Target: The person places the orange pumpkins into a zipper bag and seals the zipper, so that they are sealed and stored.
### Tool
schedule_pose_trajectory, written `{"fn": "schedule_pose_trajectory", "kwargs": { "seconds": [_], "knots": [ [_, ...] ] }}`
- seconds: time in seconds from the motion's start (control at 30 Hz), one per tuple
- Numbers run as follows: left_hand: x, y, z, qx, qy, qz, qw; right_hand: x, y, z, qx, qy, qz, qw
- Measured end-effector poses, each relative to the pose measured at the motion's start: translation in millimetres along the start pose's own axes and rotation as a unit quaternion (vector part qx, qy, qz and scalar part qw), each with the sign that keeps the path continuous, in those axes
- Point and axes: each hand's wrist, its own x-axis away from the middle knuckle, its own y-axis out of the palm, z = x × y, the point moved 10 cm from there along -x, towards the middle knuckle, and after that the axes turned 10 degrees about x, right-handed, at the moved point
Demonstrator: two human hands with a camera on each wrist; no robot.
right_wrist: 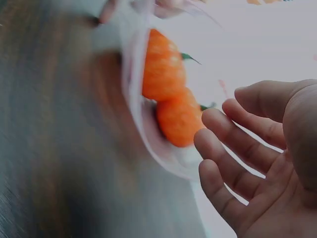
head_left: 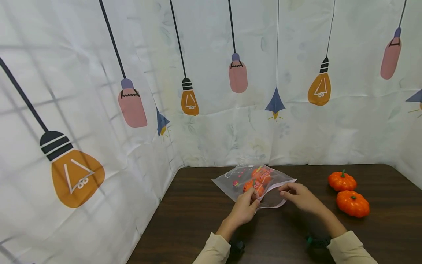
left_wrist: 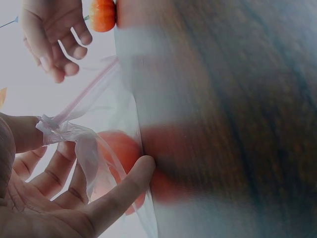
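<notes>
A clear zip bag (head_left: 230, 184) with coloured print lies on the table, its mouth gaping towards me. Inside it two small orange pumpkins (right_wrist: 179, 119) with green stems sit side by side, seen through the opening in the right wrist view. My left hand (head_left: 243, 209) pinches the near edge of the mouth between thumb and fingers; the plastic (left_wrist: 67, 130) bunches there. At the right end of the mouth is my right hand (head_left: 300, 198). Its fingers (right_wrist: 237, 144) are loosely bent and apart, with nothing between them.
Two more orange pumpkins, a rear one (head_left: 342, 181) and a front one (head_left: 352, 204), stand on the dark wooden table (head_left: 194, 209) to the right of my right hand. A white curtain (head_left: 211, 139) printed with hanging lamps rises behind the table and along its left side.
</notes>
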Motion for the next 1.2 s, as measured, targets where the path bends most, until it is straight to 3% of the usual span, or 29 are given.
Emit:
{"fn": "schedule_pose_trajectory", "kwargs": {
  "seconds": [0.33, 0.53, 0.73, 1.0, 1.2],
  "knots": [
    [0.9, 0.3, -0.6, 0.007, 0.002, -0.002, 1.0000, 17, -53, 11, 0.003, 0.044, 0.067, 0.997],
    [0.9, 0.7, -0.2, 0.007, 0.004, -0.003, 1.0000, 34, -82, 10, 0.054, 0.043, 0.113, 0.991],
    [0.3, -0.3, 0.7, -0.001, 0.008, 0.000, 1.0000, 56, -101, 18, 0.109, 0.061, 0.127, 0.984],
    [-0.2, 0.1, -3.2, -0.005, -0.001, 0.000, 1.0000, 82, -125, 46, 0.120, 0.123, 0.130, 0.977],
    [0.0, 0.0, -2.1, -0.004, 0.002, 0.000, 1.0000, 99, -138, 62, 0.132, 0.139, 0.142, 0.971]
  ]
}}
